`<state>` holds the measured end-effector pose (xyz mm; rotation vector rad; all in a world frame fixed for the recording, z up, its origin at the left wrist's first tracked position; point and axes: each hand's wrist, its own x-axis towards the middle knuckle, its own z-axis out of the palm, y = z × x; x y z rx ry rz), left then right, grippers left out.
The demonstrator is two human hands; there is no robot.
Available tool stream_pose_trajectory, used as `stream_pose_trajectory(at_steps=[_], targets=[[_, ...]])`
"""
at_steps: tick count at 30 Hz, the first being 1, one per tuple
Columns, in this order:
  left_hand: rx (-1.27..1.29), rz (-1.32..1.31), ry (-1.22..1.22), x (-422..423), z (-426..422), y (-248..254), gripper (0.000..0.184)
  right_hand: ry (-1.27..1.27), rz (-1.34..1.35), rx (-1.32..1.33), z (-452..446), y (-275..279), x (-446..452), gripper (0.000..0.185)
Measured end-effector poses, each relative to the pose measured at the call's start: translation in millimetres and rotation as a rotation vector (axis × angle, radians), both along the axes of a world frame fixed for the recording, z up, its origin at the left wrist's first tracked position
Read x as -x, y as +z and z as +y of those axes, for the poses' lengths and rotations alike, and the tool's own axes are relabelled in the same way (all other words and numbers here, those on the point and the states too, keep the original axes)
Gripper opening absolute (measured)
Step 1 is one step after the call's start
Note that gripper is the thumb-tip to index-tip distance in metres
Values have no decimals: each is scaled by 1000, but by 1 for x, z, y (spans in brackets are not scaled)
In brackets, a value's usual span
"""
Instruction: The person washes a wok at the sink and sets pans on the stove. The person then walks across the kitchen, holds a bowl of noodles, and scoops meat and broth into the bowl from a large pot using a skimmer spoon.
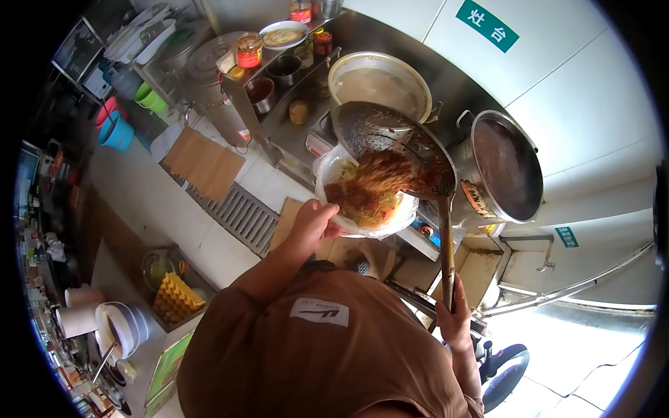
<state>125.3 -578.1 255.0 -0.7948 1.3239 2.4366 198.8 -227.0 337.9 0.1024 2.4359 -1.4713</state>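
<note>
My left hand (318, 221) grips the near left rim of a bowl (397, 224) lined with clear plastic, its thumb over the edge. Noodle-like strands and reddish-brown food lie in the bowl. Wrapped round the wooden handle (447, 254) of a dark wok (362, 125) is my right hand (456, 317). The wok is tilted over the bowl's far right side, and brown saucy food (383, 171) spills from it into the bowl.
Behind the wok stands a wide pot of cloudy liquid (380, 80); a tall steel pot (507, 167) of dark liquid is to its right. Jars (249, 50) and small pots (284, 70) line the shelf at upper left. Buckets (116, 131) stand on the floor, far left.
</note>
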Motion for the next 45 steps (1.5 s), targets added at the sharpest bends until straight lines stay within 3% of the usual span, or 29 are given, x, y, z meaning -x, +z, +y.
stream_pose_trajectory(at_steps=[3, 5, 6, 8, 12, 15, 17, 20, 25, 26, 28, 29, 32, 35, 45], targets=[[24, -13, 39, 2, 3, -3, 26, 279, 451, -166, 4, -10, 5, 63], [34, -29, 60, 3, 5, -3, 26, 105, 84, -31, -2, 2, 4, 63], [37, -22, 79, 2, 4, -1, 28, 93, 80, -36, -3, 10, 7, 63], [52, -12, 127, 1, 4, -6, 27, 9, -218, 348, -3, 24, 14, 65], [75, 14, 99, -2, 5, -2, 23, -49, -218, 702, 11, 35, 22, 69], [118, 7, 90, -3, 7, 3, 21, -152, -63, 793, 40, 39, 35, 58], [113, 4, 69, -3, 7, 4, 20, -340, 22, 645, 53, 58, 48, 57], [111, -9, 61, -2, 10, 8, 20, -392, 214, 332, 78, 71, 80, 52], [113, -48, 70, -1, 16, 2, 19, -475, 350, -270, 127, 55, 134, 57], [112, -49, 70, -2, 16, 1, 19, -474, 350, -271, 147, 40, 147, 57], [108, -39, 82, -4, 19, -1, 19, -168, 1026, -1014, 175, 16, 170, 62], [107, -41, 86, -4, 20, -3, 19, -163, 1027, -1012, 184, 11, 175, 62], [110, -54, 105, -8, 23, -8, 20, -193, 489, -1263, 185, 11, 189, 66], [136, -88, 117, -12, 26, -10, 23, -107, 423, -1399, 191, 2, 208, 66], [201, -63, 202, -21, 36, -19, 23, 161, 316, -1506, 183, 10, 272, 68]])
